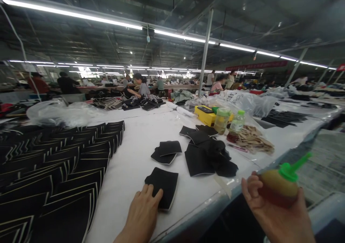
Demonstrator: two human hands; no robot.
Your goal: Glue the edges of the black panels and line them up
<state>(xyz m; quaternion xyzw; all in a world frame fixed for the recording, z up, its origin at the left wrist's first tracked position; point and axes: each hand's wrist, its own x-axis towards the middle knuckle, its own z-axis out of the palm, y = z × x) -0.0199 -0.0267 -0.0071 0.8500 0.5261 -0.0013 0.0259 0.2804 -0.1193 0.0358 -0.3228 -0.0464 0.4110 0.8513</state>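
Note:
My left hand (144, 209) rests on a small stack of black fabric pieces (165, 185) near the table's front edge. Its fingers lie on top of the cloth, with the thumb spread apart. In my right hand (283, 218), off the front edge of the table, a squeeze bottle (279, 187) with a green nozzle tilts to the right. Amber-brown liquid shows through its round body. Beyond my left hand lie two overlapping black pieces (169, 148), and right of them a loose heap of black pieces (201, 156).
Rows of overlapped black panels (72, 196) with pale edges cover the table's left side. A yellow box (205, 116), a lidded jar (222, 120), a clear bottle (238, 120) and beige cloth scraps (256, 138) stand at the right. Several people work farther back.

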